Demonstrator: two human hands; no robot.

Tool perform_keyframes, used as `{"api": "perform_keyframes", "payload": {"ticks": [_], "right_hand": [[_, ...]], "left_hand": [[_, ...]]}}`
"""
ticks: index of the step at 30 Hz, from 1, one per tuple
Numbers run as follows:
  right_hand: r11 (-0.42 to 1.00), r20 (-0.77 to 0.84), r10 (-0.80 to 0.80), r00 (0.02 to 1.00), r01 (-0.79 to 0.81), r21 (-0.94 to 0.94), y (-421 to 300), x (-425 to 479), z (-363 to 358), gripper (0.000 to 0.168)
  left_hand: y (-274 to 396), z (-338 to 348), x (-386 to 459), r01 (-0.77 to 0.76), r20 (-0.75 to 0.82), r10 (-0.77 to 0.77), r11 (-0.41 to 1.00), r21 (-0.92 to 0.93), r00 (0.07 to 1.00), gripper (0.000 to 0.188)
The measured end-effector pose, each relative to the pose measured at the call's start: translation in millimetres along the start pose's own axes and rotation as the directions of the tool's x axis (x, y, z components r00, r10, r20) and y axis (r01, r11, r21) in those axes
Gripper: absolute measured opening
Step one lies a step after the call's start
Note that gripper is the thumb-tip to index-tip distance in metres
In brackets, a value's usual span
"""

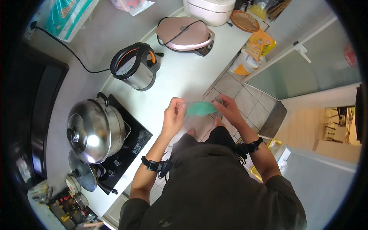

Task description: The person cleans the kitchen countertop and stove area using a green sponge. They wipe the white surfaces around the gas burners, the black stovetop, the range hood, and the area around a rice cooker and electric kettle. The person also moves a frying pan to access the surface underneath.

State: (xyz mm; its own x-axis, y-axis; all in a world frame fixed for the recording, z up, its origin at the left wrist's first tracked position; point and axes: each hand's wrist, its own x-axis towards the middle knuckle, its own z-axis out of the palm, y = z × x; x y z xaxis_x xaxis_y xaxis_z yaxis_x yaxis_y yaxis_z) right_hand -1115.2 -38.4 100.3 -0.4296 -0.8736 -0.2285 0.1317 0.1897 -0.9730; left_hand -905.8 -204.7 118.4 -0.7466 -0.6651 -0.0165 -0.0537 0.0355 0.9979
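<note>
Between my two hands stretches a clear plastic bag or wrapper with something green [200, 108] inside, slightly blurred. My left hand [174, 117] pinches its left end between thumb and fingers. At the other end, my right hand [228, 109] grips the bunched, greyish plastic. What the green content is, I cannot tell. Both hands are in front of my body, just off the edge of the white countertop [172, 83], with the tiled floor and my feet below. Nearest to them on the counter is a steel electric appliance with a black handle [138, 69], likely a soymilk maker.
A large lidded steel pot [92, 132] stands on the black gas hob [135, 138], beside a lidded pan [83, 172]. Farther back are a pink electric griddle [184, 33], a white rice cooker [211, 11] and a woven tray [245, 21]. Bags [250, 57] sit near the glass door [304, 60].
</note>
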Motion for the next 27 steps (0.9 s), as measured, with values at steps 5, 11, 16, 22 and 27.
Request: {"api": "perform_keyframes", "payload": {"ticks": [5, 11, 16, 22, 27], "right_hand": [[0.981, 0.033, -0.069, 0.997, 0.074, -0.181, 16.1, 87.8, -47.4, 0.022], [0.901, 0.124, -0.198, 0.972, 0.230, -0.367, 31.9, 197.2, -85.1, 0.036], [0.610, 0.251, -0.423, 0.871, 0.478, -0.632, 50.1, 220.5, -104.7, 0.043], [0.240, 0.718, -0.191, 0.669, 0.741, -0.627, 66.8, 218.3, -74.3, 0.062], [0.080, 0.600, -0.016, 0.800, 0.599, -0.797, 83.3, 237.7, -137.5, 0.066]], "left_hand": [[-23.4, 18.3, 52.0, 0.190, -0.213, -0.212, 0.975, -0.119, 0.954, 0.013], [-70.2, 52.5, 129.9, 0.357, -0.086, -0.390, 0.896, -0.266, 0.917, 0.036], [-87.7, 80.0, 130.8, 0.385, 0.040, -0.383, 0.914, -0.129, 0.923, 0.040], [-93.6, 88.0, 71.6, 0.495, -0.204, -0.518, 0.855, -0.156, 0.831, 0.040], [-85.5, 96.8, 24.3, 0.558, -0.321, -0.570, 0.819, -0.138, 0.757, 0.041]]}}
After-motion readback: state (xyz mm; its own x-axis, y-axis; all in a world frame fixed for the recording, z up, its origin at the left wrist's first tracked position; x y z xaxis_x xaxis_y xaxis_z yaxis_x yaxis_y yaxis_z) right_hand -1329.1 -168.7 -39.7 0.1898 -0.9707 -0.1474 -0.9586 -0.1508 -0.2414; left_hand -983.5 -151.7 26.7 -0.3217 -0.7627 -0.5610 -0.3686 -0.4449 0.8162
